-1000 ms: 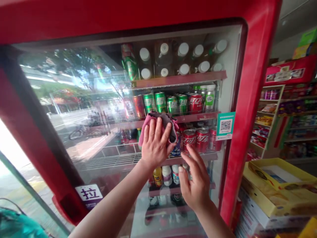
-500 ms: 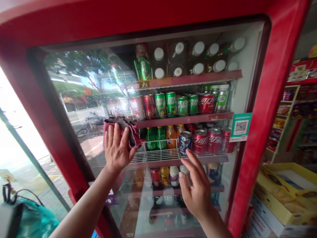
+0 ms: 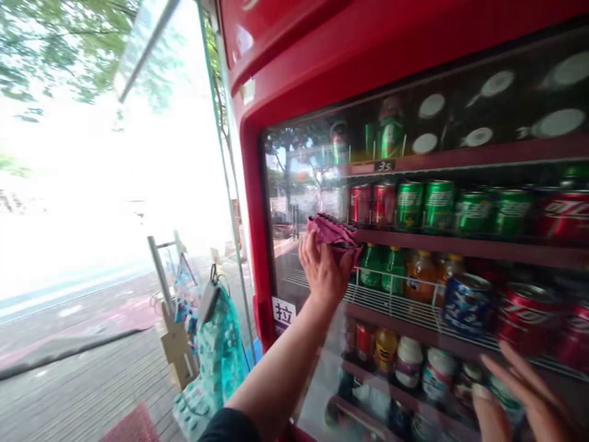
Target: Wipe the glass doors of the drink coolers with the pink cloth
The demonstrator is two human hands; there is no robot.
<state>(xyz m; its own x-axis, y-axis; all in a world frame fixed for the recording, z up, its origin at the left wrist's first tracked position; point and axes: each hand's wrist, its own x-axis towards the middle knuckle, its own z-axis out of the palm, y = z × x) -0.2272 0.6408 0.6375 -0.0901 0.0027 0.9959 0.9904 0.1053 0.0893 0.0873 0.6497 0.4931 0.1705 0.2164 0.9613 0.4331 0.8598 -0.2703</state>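
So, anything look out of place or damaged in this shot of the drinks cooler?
Nothing looks spilled or damaged: the cans and bottles stand in rows inside the red cooler. The only slightly odd thing is a teal patterned bag hanging on a stand beside the cooler.

The left arm (image 3: 280, 374) was bare down from a black sleeve (image 3: 229, 428) at seven o'clock; that sleeve looked dark and plain; the right hand's fingers (image 3: 515, 383) showed bare at five o'clock.

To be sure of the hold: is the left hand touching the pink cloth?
Touching: the head view shows the left hand holding the pink cloth against its fingers.
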